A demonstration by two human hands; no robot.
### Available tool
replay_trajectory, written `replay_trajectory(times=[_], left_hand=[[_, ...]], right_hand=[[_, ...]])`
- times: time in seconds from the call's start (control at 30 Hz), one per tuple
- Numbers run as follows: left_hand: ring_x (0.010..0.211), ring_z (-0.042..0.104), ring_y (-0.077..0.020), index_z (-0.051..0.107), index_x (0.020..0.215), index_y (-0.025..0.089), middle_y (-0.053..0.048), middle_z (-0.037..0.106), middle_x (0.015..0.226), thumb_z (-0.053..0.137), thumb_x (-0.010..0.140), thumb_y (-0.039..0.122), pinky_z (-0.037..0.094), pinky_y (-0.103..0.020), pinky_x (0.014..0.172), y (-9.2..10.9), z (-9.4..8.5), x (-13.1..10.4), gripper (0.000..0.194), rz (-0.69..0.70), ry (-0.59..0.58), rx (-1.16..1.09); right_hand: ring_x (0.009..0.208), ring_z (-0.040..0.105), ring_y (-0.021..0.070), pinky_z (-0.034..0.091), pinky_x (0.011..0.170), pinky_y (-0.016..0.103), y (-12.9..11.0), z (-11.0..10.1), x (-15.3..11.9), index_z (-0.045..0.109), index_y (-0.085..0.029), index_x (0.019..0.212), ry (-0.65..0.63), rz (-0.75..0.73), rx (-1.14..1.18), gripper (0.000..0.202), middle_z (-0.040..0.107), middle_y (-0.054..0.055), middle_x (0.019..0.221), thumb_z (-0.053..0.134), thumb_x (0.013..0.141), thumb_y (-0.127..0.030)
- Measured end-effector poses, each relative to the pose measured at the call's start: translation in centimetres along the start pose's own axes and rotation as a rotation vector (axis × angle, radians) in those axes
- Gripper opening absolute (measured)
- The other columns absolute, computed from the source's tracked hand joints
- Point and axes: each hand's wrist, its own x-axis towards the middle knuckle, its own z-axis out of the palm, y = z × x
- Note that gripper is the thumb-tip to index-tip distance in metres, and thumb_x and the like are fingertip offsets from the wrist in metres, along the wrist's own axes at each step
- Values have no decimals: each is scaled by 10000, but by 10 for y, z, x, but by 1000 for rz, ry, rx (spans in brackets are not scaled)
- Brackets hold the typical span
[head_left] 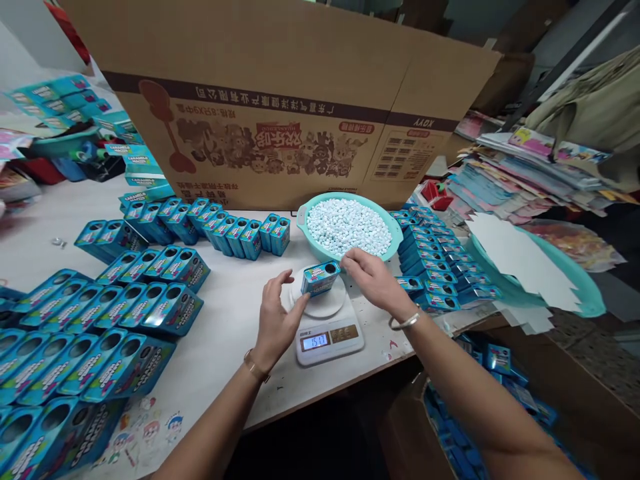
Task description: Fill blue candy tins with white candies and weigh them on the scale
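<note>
A small blue tin with a round hole in its top (pixel 321 279) stands on the round white plate of a digital scale (pixel 330 343), whose display shows digits. My left hand (pixel 279 319) is at the tin's left side, fingers apart, with the thumb near its lower edge. Just right of the tin, my right hand (pixel 367 275) has its fingertips pinched together by the hole and the bowl's near rim; what they hold is too small to make out. Behind the scale sits a turquoise bowl (pixel 303 223) full of small pale candies.
Rows of blue tins (pixel 135 303) fill the left of the table, and more tins (pixel 433 260) stand right of the bowl. A large cardboard sheet (pixel 280 87) rises behind. At right are a turquoise basin (pixel 593 293) with white card and, below, a carton of blue tins (pixel 500 360).
</note>
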Motion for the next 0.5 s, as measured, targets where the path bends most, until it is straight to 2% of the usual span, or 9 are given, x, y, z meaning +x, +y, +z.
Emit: replay_trajectory(times=[0.1,0.2,0.27,0.37,0.5], left_hand=[[1127,559,-244,476,1300,209,-95,598,1159,685,814,296,449,-439,998,3,14,15,536,64,-36,4],[1145,543,-257,475,1294,203,-102,586,1171,707,793,281,443,-450,1009,3,24,21,557,80,-75,14],[1149,538,-262,470,1295,208,-102,579,1178,713,785,274,442,-457,1011,1,28,23,569,72,-91,13],[1156,533,-267,468,1295,213,-102,570,1189,717,776,273,436,-469,1022,-1,29,23,579,55,-94,-2],[1172,523,-266,461,1307,208,-108,566,1206,719,776,281,431,-472,1034,-4,22,21,595,31,-100,-2]], right_hand=[[700,483,170,319,658,299,-14,6,22,531,-206,854,-77,-95,-448,145,562,26,790,424,937,-258],[775,521,197,336,690,310,-11,15,32,531,-205,858,-137,-128,-556,139,591,57,867,410,926,-214],[815,543,200,363,726,314,-5,18,36,538,-203,856,-119,-148,-461,140,604,60,878,412,916,-206],[806,554,187,395,746,317,5,15,40,566,-195,870,-4,-135,-244,120,622,47,870,449,887,-213],[685,513,141,407,634,276,14,-2,30,608,-188,844,210,-25,123,80,582,10,765,566,832,-255]])
